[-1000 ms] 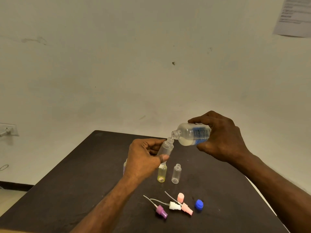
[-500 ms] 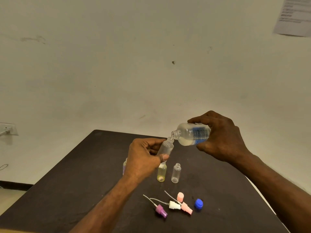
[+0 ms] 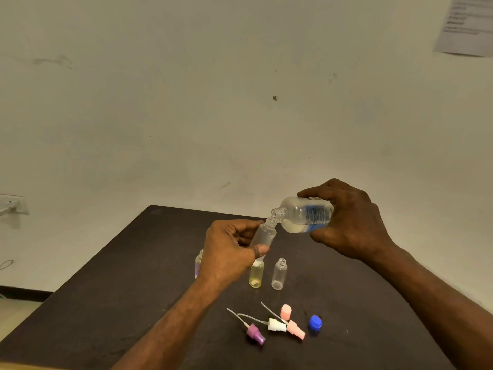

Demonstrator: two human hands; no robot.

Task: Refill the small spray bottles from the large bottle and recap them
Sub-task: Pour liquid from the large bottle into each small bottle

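Observation:
My right hand [image 3: 346, 222] grips the large clear bottle [image 3: 304, 218] with a blue label, tipped on its side with its open neck to the left. My left hand [image 3: 229, 252] holds a small clear spray bottle [image 3: 264, 235] tilted, its mouth touching the large bottle's neck. On the dark table [image 3: 106, 289] stand a yellowish small bottle [image 3: 256, 276], an uncapped clear small bottle [image 3: 279, 275], and another small bottle [image 3: 198, 263] partly hidden behind my left hand.
Near the front lie a purple spray head [image 3: 255, 333], a white spray head [image 3: 277, 325], a pink spray head [image 3: 295, 328], a pink cover cap [image 3: 285, 312] and a blue screw cap [image 3: 315, 322]. A white wall rises behind the table; a wall socket [image 3: 12, 205] sits at left.
Both hands and the two bottles have hardly moved; the large bottle stays tipped against the small bottle's mouth.

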